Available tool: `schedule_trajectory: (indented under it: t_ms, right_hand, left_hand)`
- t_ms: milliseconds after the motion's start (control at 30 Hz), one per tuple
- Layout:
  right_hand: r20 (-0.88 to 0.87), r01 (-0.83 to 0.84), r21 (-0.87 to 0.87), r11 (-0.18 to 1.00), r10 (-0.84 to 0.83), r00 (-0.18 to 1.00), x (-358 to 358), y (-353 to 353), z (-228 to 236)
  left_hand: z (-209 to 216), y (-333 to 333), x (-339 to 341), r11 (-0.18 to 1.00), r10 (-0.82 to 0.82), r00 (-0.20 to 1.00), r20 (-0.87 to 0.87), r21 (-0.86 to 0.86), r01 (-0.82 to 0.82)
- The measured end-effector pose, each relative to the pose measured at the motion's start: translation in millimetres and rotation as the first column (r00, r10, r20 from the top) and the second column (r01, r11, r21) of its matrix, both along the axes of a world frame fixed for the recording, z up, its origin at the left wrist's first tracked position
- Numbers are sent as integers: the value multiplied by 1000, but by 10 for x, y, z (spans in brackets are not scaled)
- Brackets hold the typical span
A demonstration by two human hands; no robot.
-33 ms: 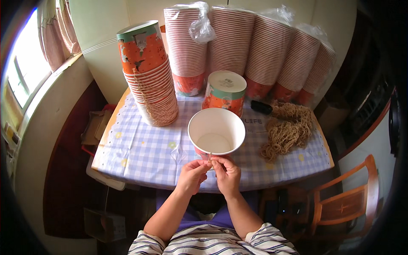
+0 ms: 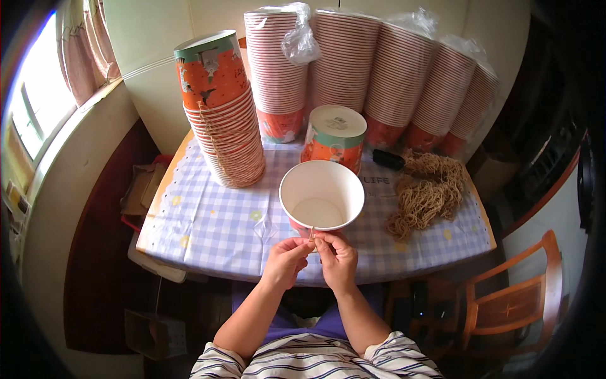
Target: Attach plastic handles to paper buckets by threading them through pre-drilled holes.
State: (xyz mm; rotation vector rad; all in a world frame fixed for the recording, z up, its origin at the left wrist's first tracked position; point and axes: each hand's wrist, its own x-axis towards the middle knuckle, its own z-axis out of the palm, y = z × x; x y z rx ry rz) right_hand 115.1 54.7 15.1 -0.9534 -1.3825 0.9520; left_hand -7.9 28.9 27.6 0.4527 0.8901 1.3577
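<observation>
A white-lined paper bucket (image 2: 322,192) with a red-orange outside stands upright near the table's front edge, its mouth facing up. My left hand (image 2: 286,260) is closed just below the near rim, thumb and finger pinching a thin tan string (image 2: 312,232). Close beside it, my right hand (image 2: 338,260) pinches the same string, fingertips almost meeting the left ones. The string rises a little to the rim; its lower part is hidden by my fingers. To the right lies a loose tan hank of string (image 2: 435,192).
Behind the bucket sits an upside-down orange bucket (image 2: 334,136) with a green band. A tall nested stack (image 2: 224,136) stands left, strings hanging on it. Several plastic-wrapped stacks (image 2: 344,60) line the back. A black object (image 2: 387,159) touches the hank. A wooden chair (image 2: 511,303) is at right.
</observation>
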Motion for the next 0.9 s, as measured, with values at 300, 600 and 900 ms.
schedule_trajectory:
  t_ms: [300, 600, 900]
  right_hand:
    - [225, 52, 234, 971, -106, 969, 27, -8, 120]
    - [344, -80, 364, 928, -54, 937, 93, 31, 199]
    - [265, -111, 286, 952, 33, 964, 108, -9, 211]
  left_hand:
    - [-19, -21, -14, 999, 22, 996, -92, 30, -19]
    - [-47, -12, -70, 1000, -26, 991, -133, 6, 27]
    - [-57, -5, -84, 998, -10, 988, -154, 58, 19]
